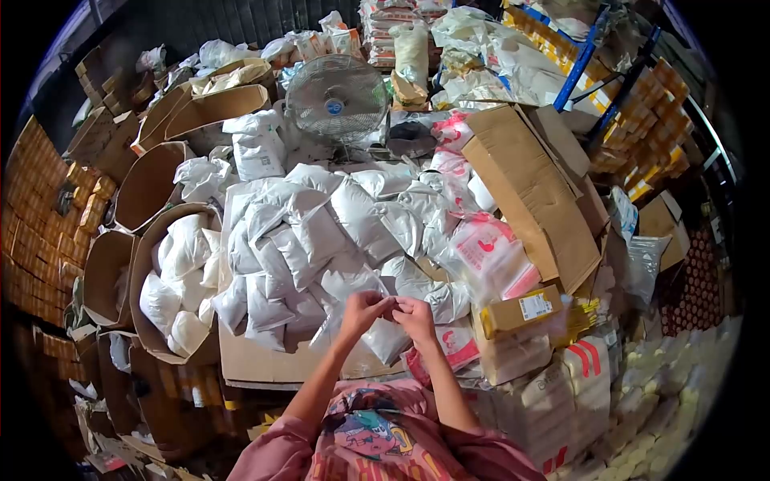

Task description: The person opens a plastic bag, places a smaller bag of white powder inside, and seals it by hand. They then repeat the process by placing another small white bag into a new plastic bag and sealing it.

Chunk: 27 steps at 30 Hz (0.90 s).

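Note:
My left hand [365, 312] and my right hand [414, 316] meet over the near side of the heap, fingertips pinched together. Between and below them hangs a translucent plastic bag [386, 340] with white contents; its top edge seems to be in my fingers, though they cover most of it. Filled white bags [301, 232] lie piled beyond my hands on a cardboard-covered surface [273, 365]. Right of my right hand are printed pink-and-white plastic bags [493, 250].
An open carton [210, 317] of filled white bags stands at left. A fan [335, 100] faces me at the back. Cardboard flaps [529, 192] rise at right, above a small labelled box [521, 311]. Wrapped packs [561, 393] are stacked at front right.

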### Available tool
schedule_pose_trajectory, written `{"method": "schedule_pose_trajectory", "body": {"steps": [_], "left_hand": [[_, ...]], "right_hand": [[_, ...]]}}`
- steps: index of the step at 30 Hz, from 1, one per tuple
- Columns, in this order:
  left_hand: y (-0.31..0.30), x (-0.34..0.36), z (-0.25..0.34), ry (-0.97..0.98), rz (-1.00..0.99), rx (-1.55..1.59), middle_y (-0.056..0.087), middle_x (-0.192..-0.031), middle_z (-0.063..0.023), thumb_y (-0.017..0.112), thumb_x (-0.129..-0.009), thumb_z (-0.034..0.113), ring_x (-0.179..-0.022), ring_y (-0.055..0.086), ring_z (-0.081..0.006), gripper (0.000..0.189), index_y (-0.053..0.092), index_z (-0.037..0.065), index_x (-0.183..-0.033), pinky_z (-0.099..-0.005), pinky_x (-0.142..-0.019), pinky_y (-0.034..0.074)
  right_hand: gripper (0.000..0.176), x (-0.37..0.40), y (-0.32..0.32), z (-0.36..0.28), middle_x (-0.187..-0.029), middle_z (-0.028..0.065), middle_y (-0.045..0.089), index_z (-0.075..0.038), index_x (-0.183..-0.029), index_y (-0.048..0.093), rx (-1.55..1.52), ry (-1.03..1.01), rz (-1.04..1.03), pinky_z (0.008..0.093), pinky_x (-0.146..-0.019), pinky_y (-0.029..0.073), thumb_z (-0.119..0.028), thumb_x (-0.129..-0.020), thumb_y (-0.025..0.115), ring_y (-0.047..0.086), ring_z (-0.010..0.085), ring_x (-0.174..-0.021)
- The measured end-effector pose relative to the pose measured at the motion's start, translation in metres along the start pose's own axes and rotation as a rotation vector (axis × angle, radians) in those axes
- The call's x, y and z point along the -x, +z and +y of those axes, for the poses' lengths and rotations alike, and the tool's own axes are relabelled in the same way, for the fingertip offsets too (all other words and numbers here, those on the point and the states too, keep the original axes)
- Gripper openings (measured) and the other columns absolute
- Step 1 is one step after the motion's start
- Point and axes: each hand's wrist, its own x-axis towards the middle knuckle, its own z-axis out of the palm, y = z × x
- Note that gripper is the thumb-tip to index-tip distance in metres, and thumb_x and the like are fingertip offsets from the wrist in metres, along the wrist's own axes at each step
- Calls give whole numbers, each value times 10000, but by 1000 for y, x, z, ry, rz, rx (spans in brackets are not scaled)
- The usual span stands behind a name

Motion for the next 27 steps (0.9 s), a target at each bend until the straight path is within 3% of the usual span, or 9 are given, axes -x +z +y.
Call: {"method": "schedule_pose_trajectory", "body": {"steps": [6,9,10,13,16,20,22,25,27], "left_hand": [[-24,13,18,23,-12,-116,633,-676,-16,700,-861,211,-609,546,-65,246,666,-16,-774,-224,-527,400],[-31,16,12,23,-91,170,632,-703,0,698,-870,211,-604,529,-54,223,659,8,-785,-212,-520,378],[-35,17,12,-15,-103,33,624,-737,13,678,-891,207,-622,521,-47,197,647,28,-816,-201,-551,381],[-33,23,12,-46,-123,188,584,-713,30,669,-899,246,-641,503,-52,236,643,13,-865,-209,-559,375],[-35,24,5,-45,-190,202,536,-746,54,612,-943,245,-674,470,-47,222,591,28,-903,-205,-597,373],[-33,26,-6,34,-203,205,505,-799,45,556,-977,228,-731,441,-44,198,548,33,-942,-219,-621,368],[-33,27,-11,22,-185,238,504,-821,52,555,-978,214,-760,451,-44,175,542,46,-931,-208,-657,378],[-27,24,-25,10,-88,369,575,-863,28,600,-948,180,-801,518,-54,156,582,25,-932,-206,-705,417],[-24,26,-26,10,-7,384,616,-880,6,622,-930,161,-812,553,-64,154,611,8,-939,-213,-720,438]], "right_hand": [[295,11,14,-25,-1000,142,680,109,-1148,577,23,-46,-190,294,-816,557,30,-866,547,673,178,-881],[282,14,15,-24,-997,137,677,111,-1143,580,-118,33,-233,296,-815,560,10,-881,556,669,170,-889],[283,13,15,-19,-991,133,678,105,-1148,581,-70,3,-246,308,-812,566,-18,-894,566,670,181,-909],[229,20,24,-29,-955,111,682,106,-1058,614,-61,-23,-258,239,-756,526,-53,-896,581,636,117,-865],[218,12,18,-15,-899,87,679,86,-1035,619,73,-3,-208,232,-737,521,-89,-914,568,632,104,-817],[214,12,20,-6,-894,92,677,48,-1000,615,-33,-7,-230,271,-732,554,-150,-950,550,666,147,-780],[215,4,19,11,-866,77,671,34,-1007,611,87,-100,-168,271,-732,549,-167,-950,561,659,140,-768],[192,13,29,3,-881,76,665,27,-1024,585,11,-43,-128,264,-739,537,-142,-933,590,647,126,-792],[229,13,31,11,-898,63,641,9,-1027,547,59,-115,-119,253,-750,518,-93,-865,672,630,114,-829]]}}
